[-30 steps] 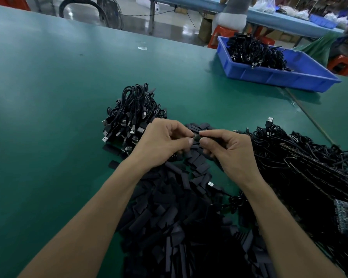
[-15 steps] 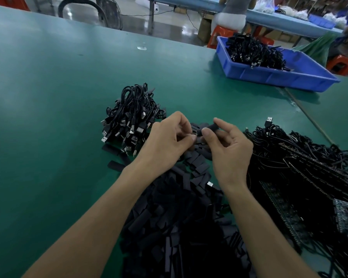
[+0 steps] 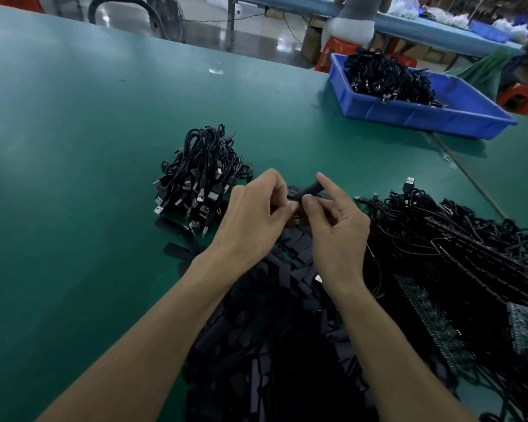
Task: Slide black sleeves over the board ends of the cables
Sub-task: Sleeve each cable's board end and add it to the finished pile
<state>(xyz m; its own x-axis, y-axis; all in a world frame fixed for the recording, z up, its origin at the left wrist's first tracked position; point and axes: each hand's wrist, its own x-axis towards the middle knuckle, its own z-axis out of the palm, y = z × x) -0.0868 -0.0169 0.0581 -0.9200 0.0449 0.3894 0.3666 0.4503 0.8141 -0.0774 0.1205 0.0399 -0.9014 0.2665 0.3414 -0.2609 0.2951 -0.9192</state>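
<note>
Item: black sleeve, short and tubular, tilted up to the right, raised above the table. Pinched at its lower end between thumb and forefinger of the right hand; the forefinger lies along its upper side, remaining fingers loosely curled. The left hand meets it at the same lower end, fingertips bunched together against the right thumb (what they grip is hidden behind the knuckles; cannot tell whether a cable end is inside).

Beneath and toward the viewer: pile of loose black sleeves, flat, overlapping, spread between the forearms; a few strays lie just left of the pile on the cloth.

Left of the hands: heap of coiled black USB cables, metal plugs pointing down-left.

Right of the hands: tangle of cables with circuit boards, boards in rows at the near right edge; one USB plug stands up at its far side.

Surface: green table.

Far right: blue plastic bin holding more black cables, well apart from the hands.
</note>
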